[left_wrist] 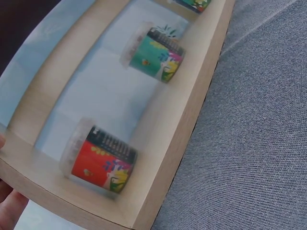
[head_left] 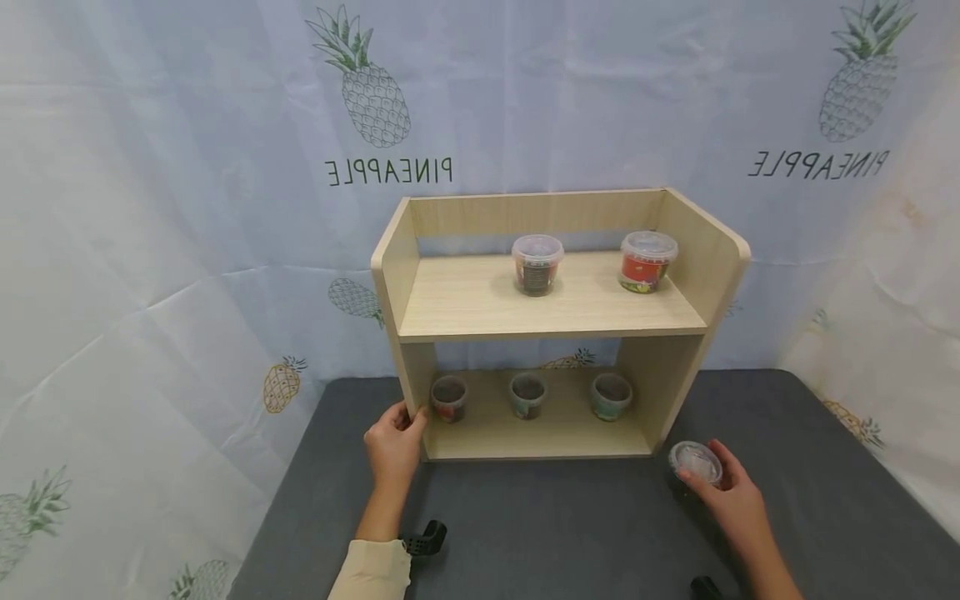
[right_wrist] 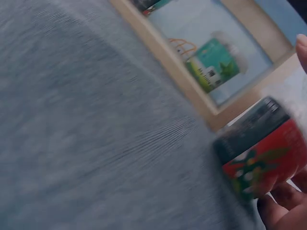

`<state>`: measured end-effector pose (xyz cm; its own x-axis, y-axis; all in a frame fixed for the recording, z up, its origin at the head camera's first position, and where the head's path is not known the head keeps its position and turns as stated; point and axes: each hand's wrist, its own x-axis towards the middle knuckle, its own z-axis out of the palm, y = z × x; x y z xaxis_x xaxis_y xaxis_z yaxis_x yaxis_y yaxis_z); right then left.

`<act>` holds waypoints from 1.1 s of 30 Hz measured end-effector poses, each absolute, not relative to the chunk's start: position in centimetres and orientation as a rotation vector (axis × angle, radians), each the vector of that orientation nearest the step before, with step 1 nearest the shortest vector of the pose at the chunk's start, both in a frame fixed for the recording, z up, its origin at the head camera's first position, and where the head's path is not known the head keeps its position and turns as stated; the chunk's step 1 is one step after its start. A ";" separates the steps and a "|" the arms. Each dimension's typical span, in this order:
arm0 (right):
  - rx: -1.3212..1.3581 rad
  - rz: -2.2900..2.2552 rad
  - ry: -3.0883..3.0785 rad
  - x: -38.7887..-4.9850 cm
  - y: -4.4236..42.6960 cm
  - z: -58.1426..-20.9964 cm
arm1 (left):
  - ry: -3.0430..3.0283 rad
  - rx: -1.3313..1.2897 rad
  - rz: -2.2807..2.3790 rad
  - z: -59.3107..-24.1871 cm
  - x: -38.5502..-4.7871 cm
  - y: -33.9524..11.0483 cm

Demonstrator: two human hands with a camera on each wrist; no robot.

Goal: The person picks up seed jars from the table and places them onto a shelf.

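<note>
The left hand (head_left: 394, 450) grips the left side panel of a two-tier wooden shelf (head_left: 480, 318), low down near the front. To the right of the shelf, the right hand (head_left: 738, 502) holds a lidded plastic tub (head_left: 696, 460) between thumb and fingers. The tub's red and black label (right_wrist: 264, 148) shows in the right wrist view; whether its base touches the grey cloth, I cannot tell. On the lower tier stand a red-labelled tub (left_wrist: 103, 160) nearest the left hand, a green-labelled tub (left_wrist: 157, 55) in the middle and another green-labelled tub (right_wrist: 213, 64) at the right.
Up on the top tier are a tub with a dark and red label (head_left: 536, 267) in the middle and a red-labelled tub (head_left: 647, 265) at the right. Grey cloth (head_left: 555, 525) covers the table. A pineapple-print curtain (head_left: 570, 100) hangs behind.
</note>
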<state>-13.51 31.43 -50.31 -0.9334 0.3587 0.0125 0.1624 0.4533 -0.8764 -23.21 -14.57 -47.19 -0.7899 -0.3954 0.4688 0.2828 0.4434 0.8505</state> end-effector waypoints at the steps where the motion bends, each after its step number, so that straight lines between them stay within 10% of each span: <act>1: -0.478 1.490 -2.509 -13.5 31.3 -50.5 | -2.061 0.095 -1.383 -47.2 -23.2 -14.6; 33: -0.555 1.475 -2.419 -13.4 30.8 -51.9 | -2.033 0.114 -1.412 -47.3 -23.2 -14.4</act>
